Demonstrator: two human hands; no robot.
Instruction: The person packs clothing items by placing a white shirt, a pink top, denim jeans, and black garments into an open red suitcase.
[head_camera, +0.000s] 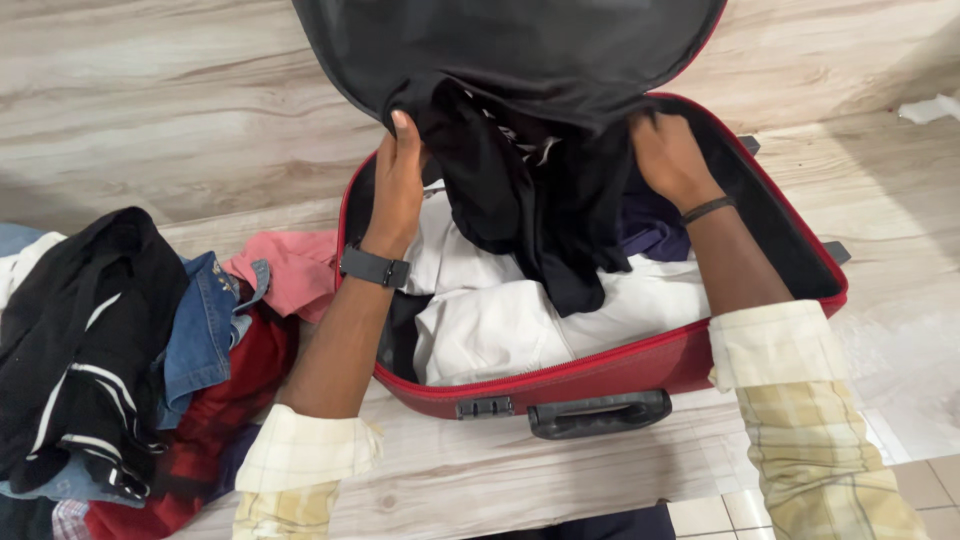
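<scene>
An open red suitcase (640, 368) lies in front of me, its black-lined lid (520, 50) raised at the top. Inside are white clothes (520, 320) and a purple one (650, 235). My left hand (398, 180), with a dark watch on the wrist, grips the edge of a black garment (545, 220) that hangs over the white clothes. My right hand (668, 155), wearing a thin black wristband, is closed on the same black garment near the suitcase's back wall. Both sleeves are rolled-up pale yellow plaid.
A heap of clothes sits left of the suitcase: a black striped top (80, 340), blue denim (205, 330), a pink piece (290, 270) and a red one (225, 410). The suitcase has a black handle (600, 412). All rest on a light wood-grain ledge (480, 480); floor tiles at bottom right.
</scene>
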